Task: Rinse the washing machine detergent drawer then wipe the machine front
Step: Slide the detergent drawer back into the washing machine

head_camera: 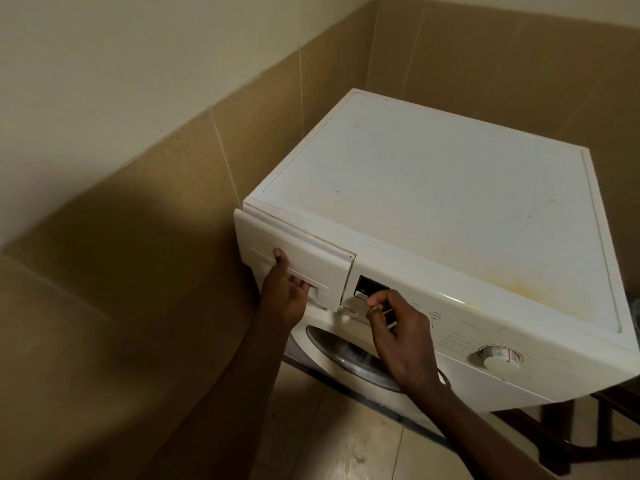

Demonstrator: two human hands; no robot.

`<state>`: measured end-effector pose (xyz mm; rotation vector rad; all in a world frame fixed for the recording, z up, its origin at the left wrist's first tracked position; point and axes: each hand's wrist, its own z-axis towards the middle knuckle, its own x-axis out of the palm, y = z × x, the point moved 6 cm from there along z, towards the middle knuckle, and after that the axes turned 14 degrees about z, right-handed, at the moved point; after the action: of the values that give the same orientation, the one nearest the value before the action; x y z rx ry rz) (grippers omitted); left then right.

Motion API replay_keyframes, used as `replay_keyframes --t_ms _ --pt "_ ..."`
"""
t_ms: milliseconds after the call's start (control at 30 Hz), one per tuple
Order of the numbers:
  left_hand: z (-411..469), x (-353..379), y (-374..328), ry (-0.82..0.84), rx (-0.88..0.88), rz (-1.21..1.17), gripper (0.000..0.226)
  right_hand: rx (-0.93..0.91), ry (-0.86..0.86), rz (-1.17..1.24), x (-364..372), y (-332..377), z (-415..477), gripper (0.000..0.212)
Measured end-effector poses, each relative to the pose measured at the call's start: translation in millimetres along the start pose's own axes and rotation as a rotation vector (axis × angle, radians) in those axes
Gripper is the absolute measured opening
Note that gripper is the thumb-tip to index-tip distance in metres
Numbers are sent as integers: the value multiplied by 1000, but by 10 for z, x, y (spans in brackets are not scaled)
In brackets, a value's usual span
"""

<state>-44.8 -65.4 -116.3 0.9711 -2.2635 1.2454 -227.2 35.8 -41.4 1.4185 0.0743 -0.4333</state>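
Detergent drawer (294, 258): at the top left corner of the washing machine (450, 202) front, its face standing slightly proud of the panel.
Left grip (282, 292): closed on the drawer, fingers hooked into the handle recess, thumb pressed on the face above.
Right grip (398, 327): fingers curled with nothing seen in them, just in front of the control panel beside the drawer.
Display (372, 287): dark window right of the drawer, partly behind the right grip's knuckles.
Dial (498, 356): towards the panel's right end.
Door (346, 358): round, below the drawer, partly hidden by the forearms; what is inside cannot be made out.
Wall (156, 202): tiled, close on the machine's left.
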Motion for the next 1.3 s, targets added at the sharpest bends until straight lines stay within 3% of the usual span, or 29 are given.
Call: replay_keyframes --t_ms 267,433,567,800,967,1033,1133,1300 --pt "-356 -321 31 24 0 -31 62 -101 -33 88 58 310 150 14" --pt "-677 -715 40 29 -40 -42 110 -115 -95 132 40 429 331 11" --pt "-667 -792 57 46 -83 -63 122 -123 -104 130 40 493 407 12" --pt "-598 -822 45 25 -95 -43 123 -117 -105 122 9 433 343 16" --pt "-581 -794 35 49 -78 -58 118 -138 -2 -5 133 445 308 37" --pt "-619 -735 49 65 -61 -43 107 -173 23 -73 200 505 281 47" --pt "-621 -633 86 -11 -67 -2 63 -180 92 -181 319 541 266 77" --pt "-433 -328 -3 -36 -30 40 51 -229 160 -454 443 442 365 108"
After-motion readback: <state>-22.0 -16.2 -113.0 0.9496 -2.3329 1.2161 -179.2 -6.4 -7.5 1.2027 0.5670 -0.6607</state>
